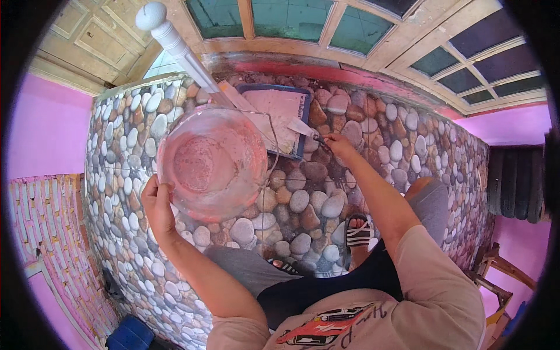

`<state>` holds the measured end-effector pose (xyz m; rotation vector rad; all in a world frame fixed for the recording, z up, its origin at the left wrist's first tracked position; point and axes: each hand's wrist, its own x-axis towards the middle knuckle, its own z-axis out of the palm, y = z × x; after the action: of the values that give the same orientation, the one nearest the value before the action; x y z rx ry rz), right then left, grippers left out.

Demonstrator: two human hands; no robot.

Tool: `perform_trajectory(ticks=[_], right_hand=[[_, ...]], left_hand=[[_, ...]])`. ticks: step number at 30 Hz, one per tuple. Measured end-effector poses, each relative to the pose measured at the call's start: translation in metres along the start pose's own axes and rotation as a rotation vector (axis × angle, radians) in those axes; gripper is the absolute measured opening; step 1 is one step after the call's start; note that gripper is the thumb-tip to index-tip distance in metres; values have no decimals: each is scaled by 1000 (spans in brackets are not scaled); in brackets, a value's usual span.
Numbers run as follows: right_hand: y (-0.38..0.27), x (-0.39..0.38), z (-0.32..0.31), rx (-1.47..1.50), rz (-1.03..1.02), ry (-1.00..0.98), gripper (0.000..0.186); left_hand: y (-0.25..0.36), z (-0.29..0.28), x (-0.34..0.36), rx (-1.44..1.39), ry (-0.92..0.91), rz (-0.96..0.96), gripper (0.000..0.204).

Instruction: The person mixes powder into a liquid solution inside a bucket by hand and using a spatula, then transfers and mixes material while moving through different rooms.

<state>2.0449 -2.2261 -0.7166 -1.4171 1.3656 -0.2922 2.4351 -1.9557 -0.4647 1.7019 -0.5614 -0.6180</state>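
Note:
My left hand (pixel 157 205) grips the near-left rim of a round bucket (pixel 248 189), thumb over the edge. The bucket is smeared with pink paint, and its mouth faces me, showing a paint-coated bottom. A thin wire handle (pixel 273 137) hangs along its right side. Closed around a dark handle, my right hand (pixel 341 146) holds a flat, flared scraper (pixel 300 128) with a pale, paint-covered blade. That blade is over the right side of a blue paint tray (pixel 306 105). Pink paint (pixel 271 105) coats the tray, whose lower left is partly hidden by the bucket.
A pale post with a round knob (pixel 166 29) rises behind the bucket. Pebble-patterned flooring (pixel 315 204) surrounds my sandalled feet (pixel 357 233). Beyond the tray are glazed wooden doors (pixel 344 29) above a red-painted sill (pixel 350 73). A blue container (pixel 129 333) sits at the lower left.

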Motion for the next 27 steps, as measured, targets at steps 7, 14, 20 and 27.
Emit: perform_trajectory(ticks=[7,14,20,27], right_hand=[[-38,8,12,-85,27,70,25],[-46,17,28,-391,-93,179,28],[-55,8,48,-370,-103,189,26],[-18,23,23,-38,-83,157,24]], left_hand=[[1,-6,-7,11,40,-42,14],[1,-4,-6,48,-10,-21,17],[0,-5,-8,42,2,-19,17],[-4,3,-1,85,-21,-71,15]])
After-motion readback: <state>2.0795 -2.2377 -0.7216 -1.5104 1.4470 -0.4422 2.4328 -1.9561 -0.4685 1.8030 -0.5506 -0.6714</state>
